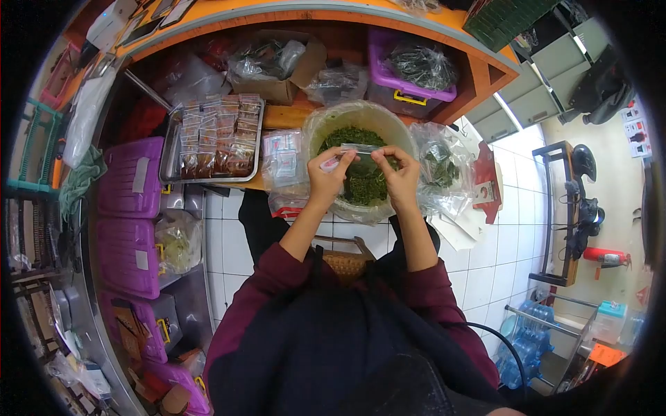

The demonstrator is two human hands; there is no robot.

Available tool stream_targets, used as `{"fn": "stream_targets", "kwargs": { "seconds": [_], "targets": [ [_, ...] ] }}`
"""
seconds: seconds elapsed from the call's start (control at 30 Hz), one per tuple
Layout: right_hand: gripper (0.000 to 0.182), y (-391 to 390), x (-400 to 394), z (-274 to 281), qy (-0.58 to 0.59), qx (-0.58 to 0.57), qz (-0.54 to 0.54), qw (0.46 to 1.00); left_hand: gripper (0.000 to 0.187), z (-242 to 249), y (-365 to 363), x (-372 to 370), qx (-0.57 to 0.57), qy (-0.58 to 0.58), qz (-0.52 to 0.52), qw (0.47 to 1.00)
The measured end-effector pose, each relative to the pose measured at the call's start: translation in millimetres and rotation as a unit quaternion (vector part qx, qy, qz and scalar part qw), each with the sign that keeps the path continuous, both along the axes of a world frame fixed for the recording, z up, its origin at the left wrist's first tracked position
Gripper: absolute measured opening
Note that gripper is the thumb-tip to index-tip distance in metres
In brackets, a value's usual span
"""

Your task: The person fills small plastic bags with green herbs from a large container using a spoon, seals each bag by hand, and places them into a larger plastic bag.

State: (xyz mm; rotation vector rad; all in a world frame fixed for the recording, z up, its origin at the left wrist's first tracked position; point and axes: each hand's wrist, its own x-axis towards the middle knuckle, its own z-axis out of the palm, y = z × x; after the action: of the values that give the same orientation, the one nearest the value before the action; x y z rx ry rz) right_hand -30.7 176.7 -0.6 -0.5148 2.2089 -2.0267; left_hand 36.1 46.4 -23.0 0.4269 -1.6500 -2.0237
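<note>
My left hand (329,175) and my right hand (398,173) pinch the two ends of a small clear plastic bag (359,148), stretched level between them. Below it is a wide tub (400,132) lined with plastic, holding finely chopped green leaves (365,187). A pack of small flat bags (283,159) lies against the tub's left side, nearest my left hand. On the other side sits a crumpled clear bag (444,168) with more greens in it, close to my right hand.
A metal tray (208,180) of reddish-brown sachets (218,135) stands to the left. Purple-lidded bins (130,177) line the left side. An orange shelf (298,15) curves across the front, with a purple box (413,90) beneath. Water bottles (524,340) stand at lower right.
</note>
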Motion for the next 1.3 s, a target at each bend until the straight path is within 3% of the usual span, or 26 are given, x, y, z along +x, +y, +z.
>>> {"fn": "stream_targets", "kwargs": {
  "seconds": [0.13, 0.2, 0.43, 0.6, 0.7, 0.73, 0.87, 1.0, 1.23, 1.3],
  "targets": [
    [0.011, -8, 6, 2, -0.043, -0.043, 0.047, 0.997, 0.017, -11, 0, -1, -0.063, 0.016, 0.025, 0.998],
    [0.012, -11, 9, 1, -0.105, -0.091, 0.067, 0.988, 0.017, -13, -3, -1, -0.033, 0.014, -0.010, 0.999],
    [0.012, -13, 4, 0, -0.072, -0.048, 0.042, 0.995, 0.016, -4, -4, 0, -0.008, -0.020, -0.014, 1.000],
    [0.008, -9, 1, -8, -0.075, 0.020, 0.053, 0.996, 0.013, -10, 0, -3, -0.117, 0.026, 0.008, 0.993],
    [0.007, -8, 4, -9, 0.090, 0.070, 0.025, 0.993, 0.012, -12, -1, -5, -0.163, 0.033, 0.020, 0.986],
    [0.011, -9, 4, -12, 0.092, 0.068, 0.008, 0.993, 0.011, -11, -1, -4, -0.170, 0.033, 0.021, 0.985],
    [0.018, -6, 1, -7, 0.031, 0.034, 0.020, 0.999, 0.011, 13, -3, 2, 0.015, -0.048, -0.040, 0.998],
    [0.014, -6, 6, -2, 0.070, 0.058, -0.017, 0.996, 0.010, -4, 0, 1, -0.084, 0.000, -0.012, 0.996],
    [0.009, -5, 4, -14, 0.194, 0.061, -0.012, 0.979, 0.010, -8, 0, 3, -0.099, 0.003, -0.009, 0.995],
    [0.011, -2, 6, -12, 0.170, 0.054, -0.013, 0.984, 0.011, -1, -3, 5, -0.084, 0.009, -0.032, 0.996]
  ]
}}
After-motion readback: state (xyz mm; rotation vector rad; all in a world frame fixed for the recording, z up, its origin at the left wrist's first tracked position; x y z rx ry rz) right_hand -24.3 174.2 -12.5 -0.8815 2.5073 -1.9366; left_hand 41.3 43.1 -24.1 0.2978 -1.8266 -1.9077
